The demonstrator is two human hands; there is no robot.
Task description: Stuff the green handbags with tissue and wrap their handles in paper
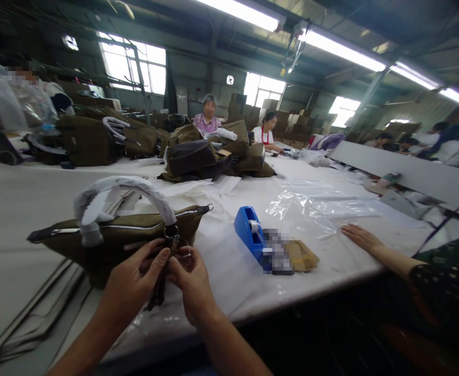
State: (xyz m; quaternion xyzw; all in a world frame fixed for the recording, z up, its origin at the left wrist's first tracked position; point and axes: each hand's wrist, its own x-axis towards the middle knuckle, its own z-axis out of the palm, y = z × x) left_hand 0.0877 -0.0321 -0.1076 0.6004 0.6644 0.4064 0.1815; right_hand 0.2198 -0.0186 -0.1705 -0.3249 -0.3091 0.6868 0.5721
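Observation:
An olive-brown handbag [119, 235] stands on the white table, its carrying handles [125, 183] wrapped in pale padding and a zip along its top. At the bag's near right, my left hand [135, 269] pinches a dark hanging charm [158, 292] just below the metal ring of the handle. From the other side my right hand [192, 279] closes its thumb and fingers on the same charm. A thin loop shows above the right fingers. The fingertips partly hide the charm's upper end.
A blue tape dispenser [247, 230] and brown paper pieces [302, 256] lie right of the bag. Clear plastic sleeves [311, 206] spread beyond. Another person's hand [360, 237] rests on the right edge. More bags [214, 151] are piled behind; long straps [29, 313] lie left.

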